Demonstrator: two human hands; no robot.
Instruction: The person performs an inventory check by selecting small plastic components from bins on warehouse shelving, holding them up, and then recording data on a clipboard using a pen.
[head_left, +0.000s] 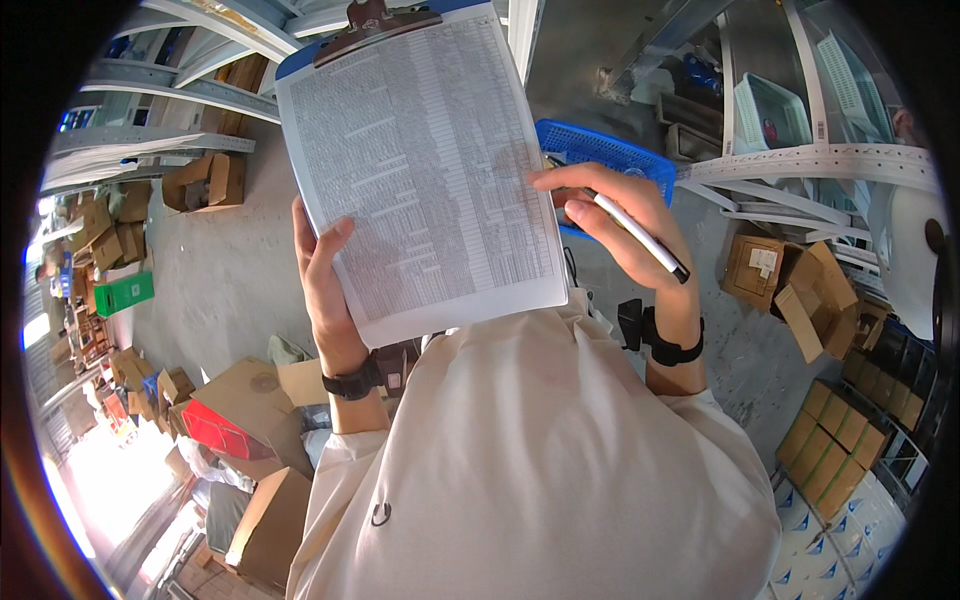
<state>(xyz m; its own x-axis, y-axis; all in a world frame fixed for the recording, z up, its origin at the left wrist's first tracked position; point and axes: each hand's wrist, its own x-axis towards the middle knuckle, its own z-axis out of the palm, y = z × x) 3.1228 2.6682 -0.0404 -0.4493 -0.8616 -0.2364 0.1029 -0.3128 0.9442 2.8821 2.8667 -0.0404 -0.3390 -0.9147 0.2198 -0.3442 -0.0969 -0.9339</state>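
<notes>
A blue clipboard (294, 61) with a metal clip (375, 28) is held up before my chest. Clamped to it is a stack of paper sheets (427, 172) printed with a dense table. My left hand (324, 259) grips the board's left edge, its thumb lying on the top sheet and the other fingers behind. In my right hand (626, 217) is a white pen (636, 232) with a black end, lying between thumb and fingers. The right index fingertip is at the sheet's right edge; whether it touches the paper is hard to tell.
Behind the clipboard, a blue plastic basket (615, 150) sits low. Metal shelving (810, 165) with pale plastic baskets (772, 112) stands right; more racking (165, 79) rises left. Cardboard boxes (817, 300) lie at right, with others (255, 405) at left. A green box (124, 293) lies farther left.
</notes>
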